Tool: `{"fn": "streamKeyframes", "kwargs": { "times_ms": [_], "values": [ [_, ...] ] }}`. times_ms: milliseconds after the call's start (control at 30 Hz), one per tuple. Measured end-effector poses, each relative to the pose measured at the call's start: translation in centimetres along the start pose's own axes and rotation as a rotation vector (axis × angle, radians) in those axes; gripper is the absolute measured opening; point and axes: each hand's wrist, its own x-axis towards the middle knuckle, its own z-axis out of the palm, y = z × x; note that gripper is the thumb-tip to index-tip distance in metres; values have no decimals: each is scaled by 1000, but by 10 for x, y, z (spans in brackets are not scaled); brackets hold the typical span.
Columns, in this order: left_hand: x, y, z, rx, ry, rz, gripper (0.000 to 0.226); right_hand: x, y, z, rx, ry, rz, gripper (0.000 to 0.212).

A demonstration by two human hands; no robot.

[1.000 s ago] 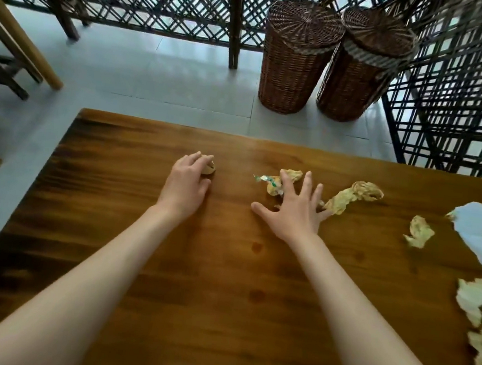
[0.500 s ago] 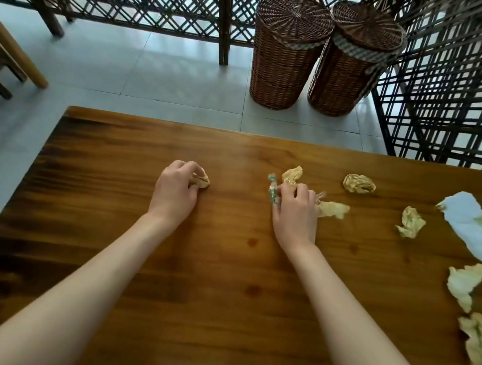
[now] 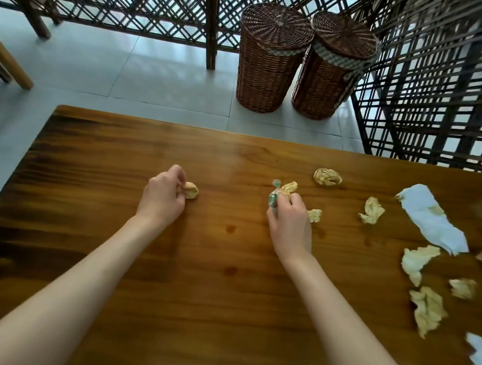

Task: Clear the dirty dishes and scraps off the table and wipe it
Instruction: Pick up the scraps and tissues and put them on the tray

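Scraps fill both grips: the left hand [image 3: 162, 196] pinches a small crumpled yellowish paper wad [image 3: 191, 190], the right hand [image 3: 287, 220] clutches a green-and-white wrapper [image 3: 273, 198] with yellowish scraps [image 3: 288, 188], all likely light, soft, crushable, above the brown wooden desk [image 3: 195, 281].

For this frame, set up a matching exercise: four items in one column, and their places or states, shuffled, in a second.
Items:
1. left hand
2. right hand
3. white napkin
4. wicker baskets

Places or states:
A. on the floor beyond the table
B. grips a green-and-white wrapper and scraps
C. lies flat, stained, at the table's right
D. pinches one tan scrap

Pairs: 1-D, 2-B, 3-C, 4-A
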Motion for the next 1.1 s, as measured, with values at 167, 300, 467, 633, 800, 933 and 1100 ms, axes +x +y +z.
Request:
{"fn": "streamKeyframes", "kwargs": {
  "times_ms": [167,300,467,633,800,933,1100],
  "values": [
    [-11,21,5,36,1,-16,31,-13,22,-31,38,74,-7,6],
    [-20,67,24,-3,10,20,27,-15,56,-58,76,108,14,8],
    [-22,133,61,-49,-3,51,27,-3,109,-82,89,129,46,21],
    [-7,189,99,-59,-15,94,27,16,156,-90,74,85,28,27],
    [10,224,139,-51,-30,81,29,34,191,-83,65,9,10,47],
    [19,234,159,17,-54,81,46,40,213,-74,-60,-51,23,50],
    [28,237,166,161,-131,163,65,39,226,-65,-45,-105,23,61]
  ]
}}
